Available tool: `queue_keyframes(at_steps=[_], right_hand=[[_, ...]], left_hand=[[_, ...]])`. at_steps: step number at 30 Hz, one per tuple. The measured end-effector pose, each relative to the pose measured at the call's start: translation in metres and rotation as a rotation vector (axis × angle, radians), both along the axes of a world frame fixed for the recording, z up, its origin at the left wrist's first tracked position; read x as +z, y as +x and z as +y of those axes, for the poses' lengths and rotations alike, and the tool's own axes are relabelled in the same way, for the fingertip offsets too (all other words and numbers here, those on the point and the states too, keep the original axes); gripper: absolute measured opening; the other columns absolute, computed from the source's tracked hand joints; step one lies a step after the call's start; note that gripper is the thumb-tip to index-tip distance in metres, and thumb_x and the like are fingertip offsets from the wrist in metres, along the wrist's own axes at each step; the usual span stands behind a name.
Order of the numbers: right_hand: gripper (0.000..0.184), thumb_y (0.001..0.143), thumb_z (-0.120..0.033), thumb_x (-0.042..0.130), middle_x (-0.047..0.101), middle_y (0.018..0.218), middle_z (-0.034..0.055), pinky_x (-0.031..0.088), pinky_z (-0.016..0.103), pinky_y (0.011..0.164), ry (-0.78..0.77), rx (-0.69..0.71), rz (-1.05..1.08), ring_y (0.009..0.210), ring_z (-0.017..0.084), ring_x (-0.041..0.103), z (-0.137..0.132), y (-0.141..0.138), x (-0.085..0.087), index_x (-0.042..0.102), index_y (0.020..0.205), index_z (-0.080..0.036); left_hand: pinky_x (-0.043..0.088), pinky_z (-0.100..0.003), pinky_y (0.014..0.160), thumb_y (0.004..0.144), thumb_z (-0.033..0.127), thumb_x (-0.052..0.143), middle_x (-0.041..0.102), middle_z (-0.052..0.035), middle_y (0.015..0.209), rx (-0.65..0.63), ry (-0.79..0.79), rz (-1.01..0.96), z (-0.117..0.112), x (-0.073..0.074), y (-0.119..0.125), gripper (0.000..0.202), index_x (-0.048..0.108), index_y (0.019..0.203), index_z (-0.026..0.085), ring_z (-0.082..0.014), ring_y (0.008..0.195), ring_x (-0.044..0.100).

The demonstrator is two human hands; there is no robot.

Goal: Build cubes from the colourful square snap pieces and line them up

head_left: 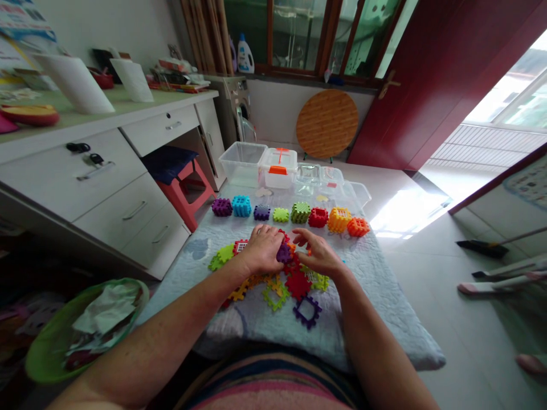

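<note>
A loose pile of notched plastic building tiles lies on the cloth-covered table. My left hand is over the middle of the pile, fingers curved around a purple building tile, with the thumb on the near side. Just to the right, my right hand is open, its fingers and thumb apart above red and orange tiles. Nearer to me lie a red tile, a dark purple frame tile and a yellow-green frame tile. Some tiles are hidden under my hands and left forearm.
Behind the pile stands a row of colour-sorted stacks, from a purple stack to an orange stack. Beyond are a clear bin and a lidded box. A green basket and red stool are at left.
</note>
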State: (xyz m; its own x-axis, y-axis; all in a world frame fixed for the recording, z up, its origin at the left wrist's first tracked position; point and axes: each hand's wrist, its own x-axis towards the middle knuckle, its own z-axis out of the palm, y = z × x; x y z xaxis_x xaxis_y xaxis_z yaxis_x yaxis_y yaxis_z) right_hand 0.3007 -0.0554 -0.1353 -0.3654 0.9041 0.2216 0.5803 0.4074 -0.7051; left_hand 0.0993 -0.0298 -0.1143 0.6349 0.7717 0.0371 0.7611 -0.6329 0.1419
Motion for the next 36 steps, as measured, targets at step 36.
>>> queue_keyframes(at_steps=[36], right_hand=[[0.034, 0.076, -0.022, 0.053, 0.068, 0.083, 0.0048, 0.049, 0.028, 0.065, 0.088, -0.232, 0.012, 0.068, 0.015, 0.06, 0.013, 0.014, -0.018, 0.062, 0.108, -0.016]], left_hand=[[0.047, -0.036, 0.091, 0.052, 0.036, 0.072, 0.058, -0.009, 0.115, 0.218, -0.23, 0.02, 0.182, 0.02, -0.174, 0.067, 0.06, 0.115, 0.018, -0.0296, 0.107, 0.057]])
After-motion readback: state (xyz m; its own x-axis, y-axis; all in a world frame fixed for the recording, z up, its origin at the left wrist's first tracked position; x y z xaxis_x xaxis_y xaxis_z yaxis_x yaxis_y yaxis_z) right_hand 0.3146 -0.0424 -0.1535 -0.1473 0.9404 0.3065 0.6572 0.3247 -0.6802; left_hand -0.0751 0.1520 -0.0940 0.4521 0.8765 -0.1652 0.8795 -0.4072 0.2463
